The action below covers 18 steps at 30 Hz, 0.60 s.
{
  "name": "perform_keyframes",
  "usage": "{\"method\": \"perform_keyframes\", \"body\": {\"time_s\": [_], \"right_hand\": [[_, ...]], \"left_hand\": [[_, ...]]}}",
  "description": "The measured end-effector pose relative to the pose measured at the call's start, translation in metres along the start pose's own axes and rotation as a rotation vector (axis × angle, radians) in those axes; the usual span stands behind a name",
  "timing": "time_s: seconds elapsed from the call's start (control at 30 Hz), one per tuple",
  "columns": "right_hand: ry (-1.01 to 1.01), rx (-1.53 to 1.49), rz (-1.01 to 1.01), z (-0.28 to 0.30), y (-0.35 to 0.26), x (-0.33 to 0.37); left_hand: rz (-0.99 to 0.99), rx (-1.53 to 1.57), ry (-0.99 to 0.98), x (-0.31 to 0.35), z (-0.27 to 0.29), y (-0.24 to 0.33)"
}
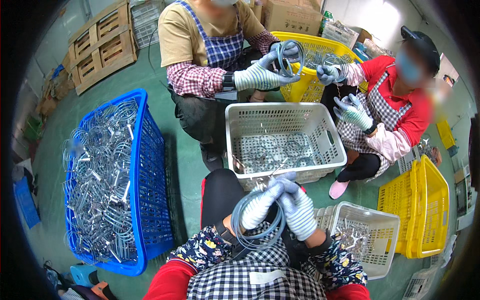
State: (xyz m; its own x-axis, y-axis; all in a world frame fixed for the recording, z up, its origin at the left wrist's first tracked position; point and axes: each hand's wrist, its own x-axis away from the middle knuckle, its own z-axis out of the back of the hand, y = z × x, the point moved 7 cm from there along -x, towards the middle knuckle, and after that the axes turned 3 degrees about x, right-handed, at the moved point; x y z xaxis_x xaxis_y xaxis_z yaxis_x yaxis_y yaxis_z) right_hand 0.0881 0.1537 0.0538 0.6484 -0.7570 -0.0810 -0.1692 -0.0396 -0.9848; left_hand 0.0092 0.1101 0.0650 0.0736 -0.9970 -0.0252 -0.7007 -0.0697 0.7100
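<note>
My left hand (257, 209), in a striped work glove, is closed on a coil of grey-blue cable (257, 245), whose loops hang below and around it. My right hand (298, 210), in a matching glove, presses against the left, its fingers closed at the top of the coil. Small metal pieces (261, 185) stick out by the fingertips; the exact pinch is hidden. Just beyond the hands stands a white crate (285, 176) with several coils (297, 144) in it.
At left, a blue basket (155, 185) brims with coils. A white crate (392, 225) of metal parts and stacked yellow baskets (425, 210) stand at right. Two gloved co-workers, one (205, 45) opposite and one (407, 110) at right, handle coils beside a yellow basket (305, 90).
</note>
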Motion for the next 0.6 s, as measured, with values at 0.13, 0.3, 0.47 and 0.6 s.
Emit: {"method": "perform_keyframes", "body": {"time_s": [0.13,0.3,0.47,0.6], "right_hand": [[-0.108,0.795,0.216,0.011,-0.014,0.008],[-0.072,0.613,0.280,0.007,-0.067,0.013],[-0.051,0.681,0.273,-0.012,-0.055,0.005],[-0.114,0.760,0.298,-0.028,-0.055,0.007]], "left_hand": [[-0.048,-0.181,0.183,0.003,0.014,-0.005],[-0.242,-0.849,0.347,0.009,0.031,0.023],[-0.250,-0.748,0.449,-0.001,0.061,0.020],[-0.347,-0.905,0.466,0.037,0.053,0.050]]}}
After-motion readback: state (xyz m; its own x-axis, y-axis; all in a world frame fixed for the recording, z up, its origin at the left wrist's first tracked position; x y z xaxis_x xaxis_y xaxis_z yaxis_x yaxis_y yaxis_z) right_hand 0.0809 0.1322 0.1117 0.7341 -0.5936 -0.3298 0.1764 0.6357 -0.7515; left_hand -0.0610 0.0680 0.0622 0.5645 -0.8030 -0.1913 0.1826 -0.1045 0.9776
